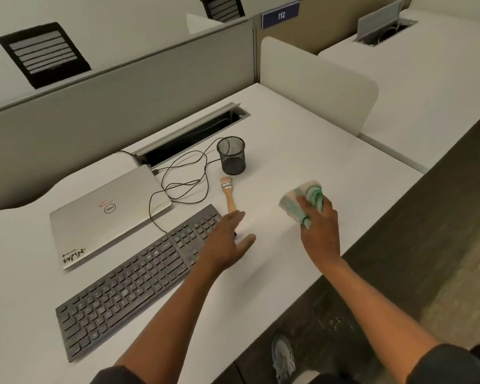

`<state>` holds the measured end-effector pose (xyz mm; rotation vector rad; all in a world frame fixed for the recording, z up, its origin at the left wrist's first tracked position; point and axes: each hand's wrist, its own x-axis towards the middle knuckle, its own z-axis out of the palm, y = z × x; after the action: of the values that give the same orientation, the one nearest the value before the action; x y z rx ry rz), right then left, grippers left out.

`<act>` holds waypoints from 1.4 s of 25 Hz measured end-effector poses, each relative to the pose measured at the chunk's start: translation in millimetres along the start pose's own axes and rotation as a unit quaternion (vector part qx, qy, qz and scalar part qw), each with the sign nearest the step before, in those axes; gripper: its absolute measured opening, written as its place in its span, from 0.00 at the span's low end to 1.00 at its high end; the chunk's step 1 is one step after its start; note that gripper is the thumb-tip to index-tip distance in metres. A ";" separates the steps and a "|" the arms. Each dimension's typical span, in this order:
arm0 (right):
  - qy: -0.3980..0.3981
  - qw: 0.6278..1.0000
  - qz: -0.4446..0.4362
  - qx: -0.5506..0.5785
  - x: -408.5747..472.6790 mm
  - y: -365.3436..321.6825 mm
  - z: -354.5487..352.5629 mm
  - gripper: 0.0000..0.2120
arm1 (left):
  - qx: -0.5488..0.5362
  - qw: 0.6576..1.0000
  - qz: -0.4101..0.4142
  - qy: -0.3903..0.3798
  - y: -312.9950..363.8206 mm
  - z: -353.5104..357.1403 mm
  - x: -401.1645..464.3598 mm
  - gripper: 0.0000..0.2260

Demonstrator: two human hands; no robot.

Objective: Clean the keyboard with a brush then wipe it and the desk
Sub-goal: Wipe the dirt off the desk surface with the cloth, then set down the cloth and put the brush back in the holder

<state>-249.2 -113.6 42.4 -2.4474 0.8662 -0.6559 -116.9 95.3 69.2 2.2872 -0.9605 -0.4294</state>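
Observation:
A dark, dusty keyboard [133,275] lies diagonally on the white desk [302,151]. A small wooden-handled brush [229,195] lies on the desk just past the keyboard's far right corner, bristles pointing away from me. My left hand [227,245] hovers over that corner with fingers spread, its fingertips at the brush handle's near end, holding nothing. My right hand [320,225] grips a bunched green and white cloth [297,199] over the desk to the right of the brush.
A shut silver laptop [106,214] lies behind the keyboard, with a black cable [183,187] looping beside it. A black mesh pen cup [231,155] stands past the brush. An open cable tray [194,134] runs along the grey partition. The desk's edge drops off at right.

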 end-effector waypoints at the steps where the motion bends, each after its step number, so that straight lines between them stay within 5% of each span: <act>1: -0.012 1.000 -0.021 0.000 1.2 -3.9 5.2 0.34 | -0.055 0.998 -0.033 0.006 11.5 7.6 9.4 0.29; 6: -0.085 0.991 -0.089 0.048 3.6 -22.5 21.7 0.36 | -0.396 0.902 -0.155 -0.076 50.6 22.5 42.4 0.24; 12: -0.165 0.969 -0.086 0.164 19.9 -16.3 27.0 0.35 | -0.446 0.868 -0.218 -0.008 45.0 27.7 57.6 0.14; 16: -0.169 0.970 -0.035 0.172 47.9 -11.1 31.2 0.23 | -0.419 0.870 -0.259 0.031 35.4 27.3 75.0 0.12; 19: -0.186 0.971 -0.017 0.149 68.0 -2.9 36.9 0.24 | -0.369 0.886 -0.279 0.041 26.9 30.9 86.8 0.14; 26: -0.236 0.970 -0.013 0.055 93.2 16.8 47.9 0.24 | -0.055 0.959 -0.270 0.061 26.4 33.2 98.5 0.21; 35: -0.130 0.982 -0.113 0.071 122.3 -21.3 63.3 0.13 | 0.070 0.960 -0.243 0.122 17.7 15.5 124.6 0.14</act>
<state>-119.5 -164.3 39.0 -2.4497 0.4292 -0.4429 -48.9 -11.4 61.7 2.6270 -0.3075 -0.2734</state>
